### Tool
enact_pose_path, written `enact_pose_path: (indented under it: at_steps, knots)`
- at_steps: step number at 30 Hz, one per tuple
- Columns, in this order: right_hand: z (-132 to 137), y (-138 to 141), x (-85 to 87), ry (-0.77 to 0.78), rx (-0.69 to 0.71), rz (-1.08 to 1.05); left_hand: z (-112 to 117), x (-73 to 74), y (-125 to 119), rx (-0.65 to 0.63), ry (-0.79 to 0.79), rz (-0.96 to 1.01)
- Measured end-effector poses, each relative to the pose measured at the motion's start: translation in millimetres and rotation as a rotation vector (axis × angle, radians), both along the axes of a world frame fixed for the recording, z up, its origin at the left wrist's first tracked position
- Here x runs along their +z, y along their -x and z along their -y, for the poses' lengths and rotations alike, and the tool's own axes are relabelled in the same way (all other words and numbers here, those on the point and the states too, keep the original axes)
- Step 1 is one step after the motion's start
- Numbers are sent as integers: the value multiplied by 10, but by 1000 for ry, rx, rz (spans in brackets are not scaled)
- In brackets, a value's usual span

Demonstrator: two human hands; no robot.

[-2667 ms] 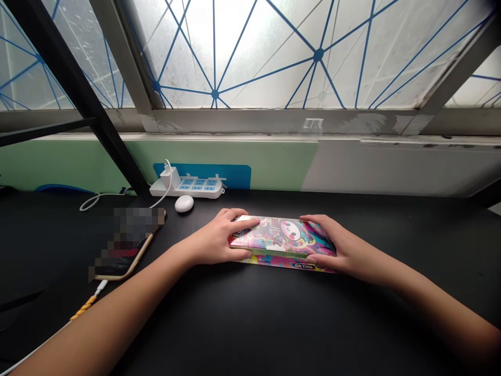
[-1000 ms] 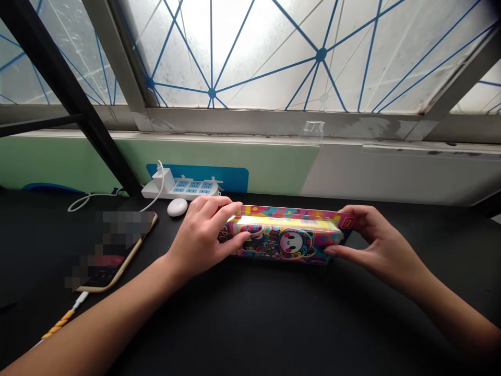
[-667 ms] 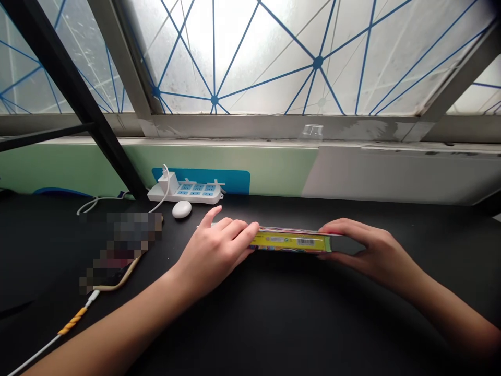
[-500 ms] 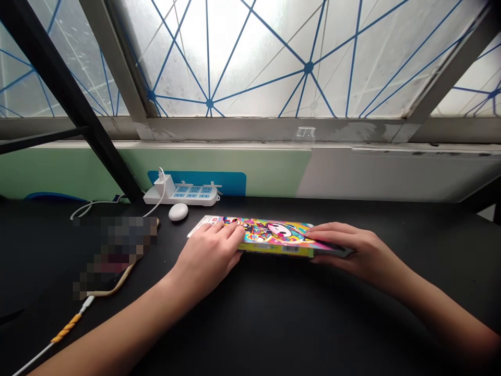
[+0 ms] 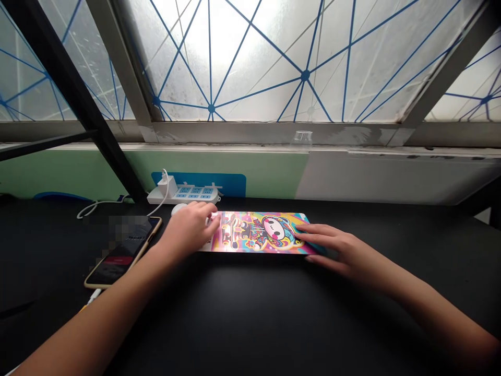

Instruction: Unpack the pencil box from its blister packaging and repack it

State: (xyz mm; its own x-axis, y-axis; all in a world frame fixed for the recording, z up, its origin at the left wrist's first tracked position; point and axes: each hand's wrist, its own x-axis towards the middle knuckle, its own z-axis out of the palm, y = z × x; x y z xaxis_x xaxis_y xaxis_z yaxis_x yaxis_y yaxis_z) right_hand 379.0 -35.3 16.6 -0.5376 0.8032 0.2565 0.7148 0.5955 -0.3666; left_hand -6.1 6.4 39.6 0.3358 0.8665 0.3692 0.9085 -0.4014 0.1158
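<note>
**Pencil box (image 5: pixel 260 232) flat on a black tabletop (image 5: pixel 250 313)**

Your right hand (image 5: pixel 338 250) lies open, its fingers (image 5: pixel 313 230) stretched out and resting on the right end of the box. Your left hand (image 5: pixel 190 228) sits palm-down on the left end, fingers lightly curved, and it is not clenched. Neither hand visibly grips the box, which lies face-up and level between them. Its glossy cover shows a round-faced cartoon figure in pink, blue and yellow. The small print by your left hand is too small to read. Beside that hand lies a smartphone (image 5: pixel 121 251) with a gold edge, its screen blurred and unreadable. Just past your left fingers sits a white oval mouse (image 5: pixel 179 209), and behind it a white power strip (image 5: pixel 182 195) holds a plugged-in charger (image 5: pixel 167 185). Farther off, a clear plastic cup (image 5: pixel 303 137) stands on the sill beneath frosted glass (image 5: pixel 235 57) crossed by blue lines.
</note>
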Motion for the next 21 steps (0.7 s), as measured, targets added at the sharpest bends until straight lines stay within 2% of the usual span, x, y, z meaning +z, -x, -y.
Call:
enact_pose_path:
  at_steps: [2,5,8,10,13,17,21]
  knots:
    - [17,4,15,8,-10,10,-70,0,106,87,88,27]
    - [23,2,19,-7,-21,18,-122,-23,174,107,235,155]
    - [-1,-16,-7,-77,-68,50,-115,-96,112,55,259,236]
    - [-18,-14,-38,-135,-97,89,-91,-179,19,-6,309,408]
    - [2,61,-86,-209,-64,133,-41,-321,-143,-76,408,709]
    - [133,307,-133,-239,10,172,-6,-412,-267,-80,455,774]
    - [247,551,-167,-252,51,218,-34,-360,-220,-34,500,736]
